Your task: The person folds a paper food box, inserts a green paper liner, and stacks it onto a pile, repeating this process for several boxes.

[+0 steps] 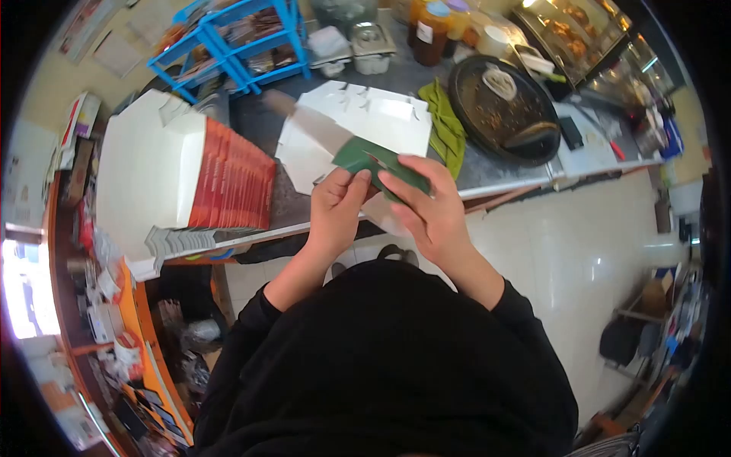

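A person in a black top (381, 358) works at a table (487, 174), left hand (335, 206) pinching a green piece (390, 166) in a narrow grip, right hand (432, 209) closed around its other end, above the table's front edge. Beyond lies a flat white carton (373, 110), between stacked red cartons (236, 179) and a green cloth (442, 122); a blue rack (255, 42) stands behind.

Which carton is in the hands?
The green carton, between left hand and right hand; the white one lies on the counter, the red ones nested further left.
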### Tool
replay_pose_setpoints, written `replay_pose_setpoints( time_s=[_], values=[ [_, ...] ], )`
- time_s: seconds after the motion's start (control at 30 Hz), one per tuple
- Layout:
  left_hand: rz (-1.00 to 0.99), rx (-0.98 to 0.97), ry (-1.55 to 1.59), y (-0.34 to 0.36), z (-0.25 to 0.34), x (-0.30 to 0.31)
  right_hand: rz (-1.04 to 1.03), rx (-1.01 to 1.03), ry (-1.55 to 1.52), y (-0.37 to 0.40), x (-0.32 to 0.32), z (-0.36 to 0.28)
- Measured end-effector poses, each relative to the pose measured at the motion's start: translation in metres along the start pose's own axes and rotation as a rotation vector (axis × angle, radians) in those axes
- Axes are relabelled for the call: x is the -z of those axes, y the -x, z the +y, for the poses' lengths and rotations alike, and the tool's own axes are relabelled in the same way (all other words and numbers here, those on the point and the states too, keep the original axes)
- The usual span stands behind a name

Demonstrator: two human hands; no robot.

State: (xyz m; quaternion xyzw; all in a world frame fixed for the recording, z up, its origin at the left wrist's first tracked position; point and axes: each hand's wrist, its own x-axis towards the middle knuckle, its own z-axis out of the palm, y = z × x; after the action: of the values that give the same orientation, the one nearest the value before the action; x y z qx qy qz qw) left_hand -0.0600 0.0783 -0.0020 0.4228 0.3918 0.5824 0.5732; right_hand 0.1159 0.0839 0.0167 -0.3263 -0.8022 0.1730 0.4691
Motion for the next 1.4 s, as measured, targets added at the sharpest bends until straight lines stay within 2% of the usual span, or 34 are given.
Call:
replay_pose_setpoints(
  time_s=[0.07,0.1,0.13,0.2,0.27,0.3,0.33,0.43,0.47,0.57,0.6,0.7,0.73,0.83,0.97,1.1,1.13,1.23,1.27,1.37,1.4],
  values=[
    [0.007,-0.002,-0.067,0.004,-0.01,-0.003,0.095,-0.071,0.071,0.003,-0.012,0.006],
    [0.016,-0.001,-0.105,0.006,-0.013,-0.004,0.092,-0.093,0.07,0.007,-0.018,0.004],
    [0.004,0.084,-0.1,0.005,-0.013,0.0,0.092,-0.11,0.068,0.01,-0.023,0.003],
    [-0.05,0.038,-0.131,0.013,-0.007,-0.004,0.082,-0.082,0.087,0.014,-0.026,-0.002],
    [-0.021,0.043,-0.107,0.023,-0.013,-0.007,0.198,-0.217,-0.24,0.026,-0.038,0.008],
    [-0.039,0.021,-0.205,0.023,-0.016,-0.002,0.256,-0.278,-0.41,0.03,-0.043,0.012],
    [-0.054,-0.002,-0.302,0.023,-0.017,0.008,0.282,-0.506,-0.687,0.03,-0.044,0.013],
    [-0.035,-0.005,-0.463,0.026,-0.035,0.038,0.2,-0.628,-0.551,0.038,-0.055,0.055],
    [-0.007,0.01,-0.474,0.029,-0.042,0.044,0.24,-0.561,-0.405,0.044,-0.065,0.073],
    [-0.019,0.052,-0.559,0.028,-0.044,0.054,0.272,-0.453,-0.305,0.042,-0.059,0.082],
    [-0.035,0.061,-0.597,0.028,-0.044,0.054,0.285,-0.536,-0.369,0.037,-0.054,0.075],
    [-0.132,0.164,-0.62,0.027,-0.041,0.048,0.102,-0.341,-0.385,0.032,-0.043,0.076],
    [-0.147,0.152,-0.645,0.027,-0.039,0.043,0.012,-0.333,-0.376,0.029,-0.036,0.069],
    [-0.115,0.143,-0.679,0.025,-0.034,0.035,0.106,-0.285,-0.229,0.028,-0.034,0.066],
    [-0.097,0.121,-0.673,0.022,-0.039,0.046,-0.144,-0.223,-0.29,0.026,-0.018,0.071],
    [-0.128,0.174,-0.662,0.024,-0.039,0.048,0.015,-0.378,-0.118,0.027,-0.03,0.062],
    [-0.148,0.15,-0.667,0.024,-0.04,0.047,0.024,-0.288,-0.051,0.028,-0.036,0.06],
    [-0.185,0.166,-0.697,0.027,-0.038,0.045,-0.242,-0.109,0.016,0.028,-0.041,0.053],
    [-0.192,0.202,-0.675,0.028,-0.035,0.045,-0.272,-0.122,-0.07,0.026,-0.039,0.051],
    [-0.11,0.194,-0.643,0.031,-0.029,0.039,-0.138,-0.097,-0.196,0.033,-0.048,0.056],
    [-0.065,0.173,-0.637,0.033,-0.029,0.036,0.02,-0.202,-0.154,0.033,-0.052,0.049]
  ],
)
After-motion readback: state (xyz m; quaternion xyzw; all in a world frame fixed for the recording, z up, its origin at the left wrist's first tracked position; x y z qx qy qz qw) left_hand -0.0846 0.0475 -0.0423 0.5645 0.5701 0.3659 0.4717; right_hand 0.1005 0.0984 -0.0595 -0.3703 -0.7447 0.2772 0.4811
